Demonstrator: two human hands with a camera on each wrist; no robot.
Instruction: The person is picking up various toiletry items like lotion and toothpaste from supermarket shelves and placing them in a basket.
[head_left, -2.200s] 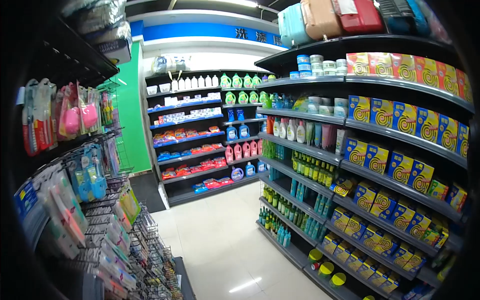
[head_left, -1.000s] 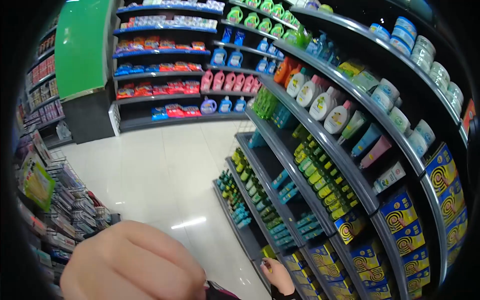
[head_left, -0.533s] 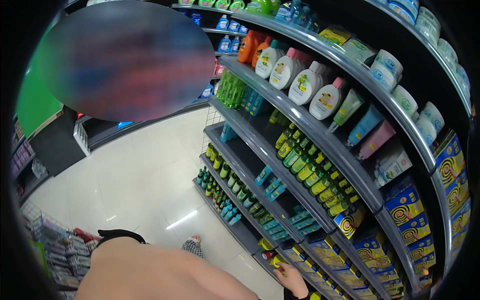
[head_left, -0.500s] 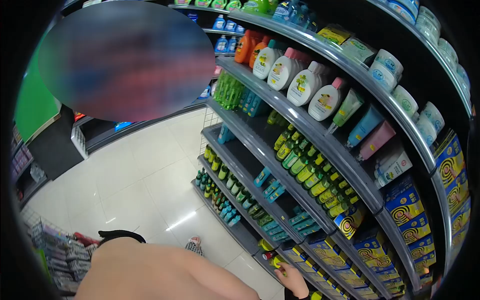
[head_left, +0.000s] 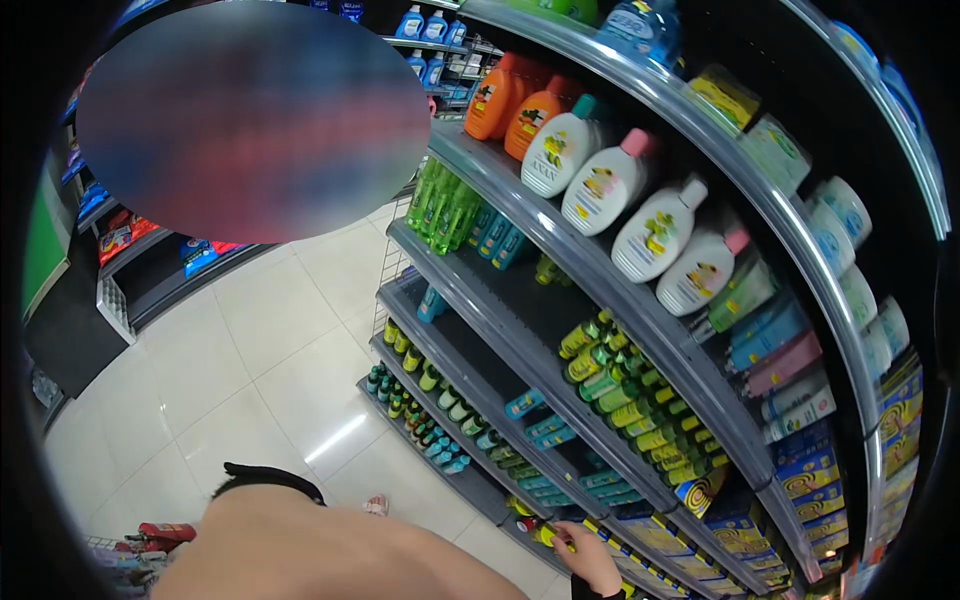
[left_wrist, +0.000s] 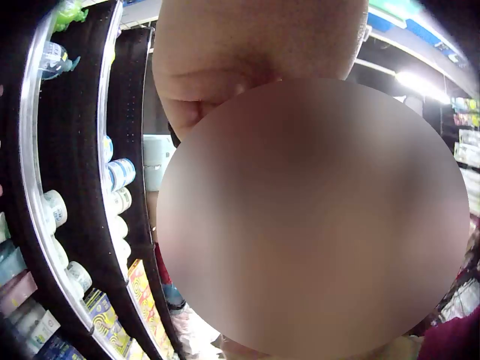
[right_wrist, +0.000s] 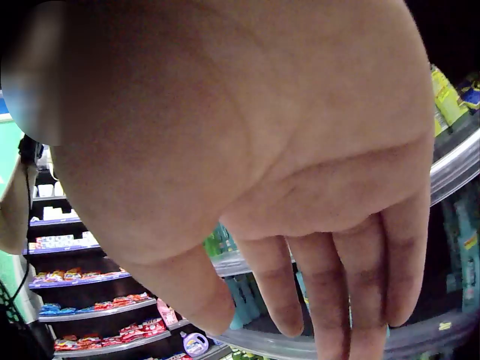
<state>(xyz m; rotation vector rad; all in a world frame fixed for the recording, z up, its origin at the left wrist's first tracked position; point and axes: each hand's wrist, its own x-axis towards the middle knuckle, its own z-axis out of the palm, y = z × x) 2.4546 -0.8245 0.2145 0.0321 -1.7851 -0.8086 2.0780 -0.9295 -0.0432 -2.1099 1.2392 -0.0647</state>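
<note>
My left hand or forearm fills the bottom of the head view, with a black band at its upper edge. In the left wrist view the left hand crosses the top; its fingers are hidden behind a blurred patch, so its grip cannot be told. Lower right in the head view, my right hand appears beside the low shelf and a yellow-lidded container. In the right wrist view the right hand has loosely extended fingers and holds nothing. Whether it touches the shelf is unclear.
Curved shelves on the right carry white bottles, orange bottles, green bottles and jars. A pale tiled floor lies left of them, with a foot on it. A blurred oval covers the upper left.
The head view has swung down and right from the aisle, and the shelf bottles look larger. Both hands have come into view since the oldest frame; the right stays near the low shelf.
</note>
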